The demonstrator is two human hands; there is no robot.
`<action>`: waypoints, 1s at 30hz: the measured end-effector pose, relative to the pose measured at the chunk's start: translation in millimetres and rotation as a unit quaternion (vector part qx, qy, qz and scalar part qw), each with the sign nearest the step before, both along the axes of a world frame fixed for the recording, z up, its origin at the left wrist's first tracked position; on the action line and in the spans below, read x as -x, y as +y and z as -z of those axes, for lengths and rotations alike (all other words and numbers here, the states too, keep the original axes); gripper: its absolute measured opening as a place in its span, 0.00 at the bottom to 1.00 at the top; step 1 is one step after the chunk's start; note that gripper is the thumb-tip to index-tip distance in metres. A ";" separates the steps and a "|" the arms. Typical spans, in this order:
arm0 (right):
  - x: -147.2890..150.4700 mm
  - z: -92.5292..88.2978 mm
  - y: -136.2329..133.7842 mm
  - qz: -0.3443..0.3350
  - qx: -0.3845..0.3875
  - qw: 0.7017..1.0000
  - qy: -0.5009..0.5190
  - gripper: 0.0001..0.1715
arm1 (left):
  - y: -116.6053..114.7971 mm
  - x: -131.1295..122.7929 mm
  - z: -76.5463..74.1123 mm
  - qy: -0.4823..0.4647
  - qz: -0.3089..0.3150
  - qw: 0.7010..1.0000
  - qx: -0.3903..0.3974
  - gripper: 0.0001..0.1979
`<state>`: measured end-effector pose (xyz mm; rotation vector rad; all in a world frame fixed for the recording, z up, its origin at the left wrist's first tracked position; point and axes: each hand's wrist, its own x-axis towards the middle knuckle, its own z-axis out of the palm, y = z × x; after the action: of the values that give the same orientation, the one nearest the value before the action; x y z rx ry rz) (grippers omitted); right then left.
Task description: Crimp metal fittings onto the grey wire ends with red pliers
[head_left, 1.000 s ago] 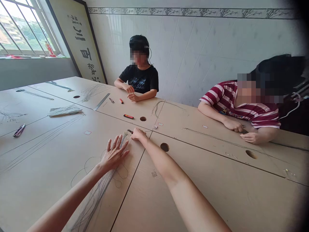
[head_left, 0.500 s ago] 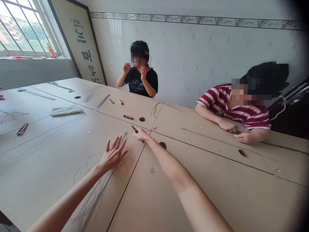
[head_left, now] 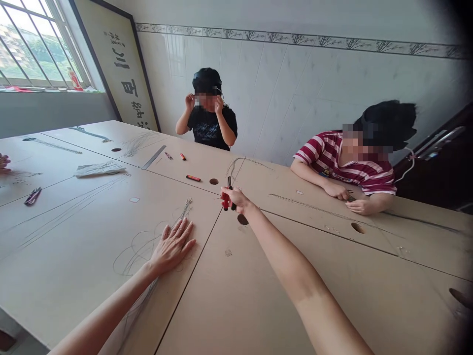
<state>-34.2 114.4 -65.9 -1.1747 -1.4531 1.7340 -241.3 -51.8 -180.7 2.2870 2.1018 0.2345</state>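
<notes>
The two hands are well apart above a pale, wood-toned surface (head_left: 207,291). The left hand (head_left: 173,245) lies palm down with fingers slightly spread over a bundle of thin grey cords (head_left: 188,204), whose pale tips stick out past the fingertips while loose loops curl out beside the wrist. The right hand (head_left: 238,199) is closed around small pliers with red and black handles (head_left: 225,201), their nose pointing away from the wearer. Just below its wrist is a round dark hole (head_left: 243,219); beyond and left of it lies a slim red-and-black stick-shaped object (head_left: 193,178).
</notes>
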 end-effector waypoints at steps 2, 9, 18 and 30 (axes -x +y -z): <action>-18.0 -21.4 3.0 0.010 -0.009 0.999 0.030 0.14 | 0.8 -0.2 0.8 0.000 -0.001 1.000 -0.004 0.31; -91.3 -124.0 -6.3 0.047 -0.098 0.986 0.130 0.12 | 1.7 -2.0 -3.1 0.004 0.003 1.000 -0.010 0.31; -173.0 -219.0 -56.0 0.091 -0.224 0.954 0.177 0.14 | 3.2 1.3 -9.3 -0.005 0.012 1.000 -0.004 0.33; -225.7 -227.8 -92.5 0.090 -0.218 0.960 0.152 0.13 | -4.2 15.8 -34.7 -0.106 -0.027 0.994 -0.016 0.33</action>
<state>191.5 21.9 161.9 -0.7438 -1.3947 1.3099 -257.1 -56.0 -146.0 2.1157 2.0671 0.4926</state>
